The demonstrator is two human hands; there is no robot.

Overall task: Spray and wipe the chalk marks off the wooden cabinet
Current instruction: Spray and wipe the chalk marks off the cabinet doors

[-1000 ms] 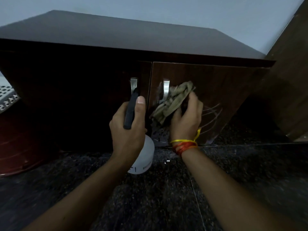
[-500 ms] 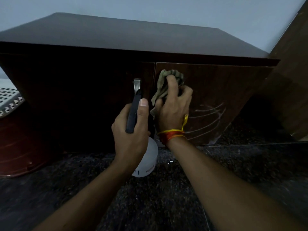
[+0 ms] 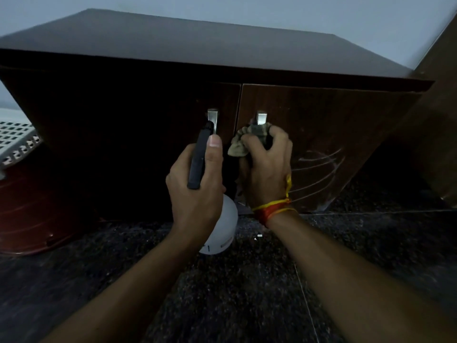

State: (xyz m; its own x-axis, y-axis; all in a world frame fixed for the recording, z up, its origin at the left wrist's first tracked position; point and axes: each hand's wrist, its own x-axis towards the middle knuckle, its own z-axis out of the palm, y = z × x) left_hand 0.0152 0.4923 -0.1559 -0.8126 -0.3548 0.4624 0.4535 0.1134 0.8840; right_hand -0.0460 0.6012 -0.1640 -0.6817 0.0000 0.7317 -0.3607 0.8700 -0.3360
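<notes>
Here, a person works at the front of a low wooden cabinet (image 3: 123,115), both hands raised to its right door (image 3: 321,125). The right hand (image 3: 268,169) is closed tight around a bunched cloth (image 3: 243,142), pressing it against the door just below the right handle (image 3: 261,118), apparently to scrub the panel with a firm wad rather than a loose rag. The left hand (image 3: 195,191) is wrapped around a spray bottle (image 3: 220,226), thumb laid along its dark nozzle (image 3: 199,157), which points toward the seam between the doors; holding it ready in this way would let the person wet the wood again without putting the cloth down. The chalk marks (image 3: 319,169), pale curved lines, remain on the door to the right of the cloth hand, low on the panel, so most of the wiping seems yet to come. A yellow and red thread (image 3: 272,209) circles the right wrist. A red tub (image 3: 29,206) sits left of the cabinet on the dark speckled floor (image 3: 235,293).
</notes>
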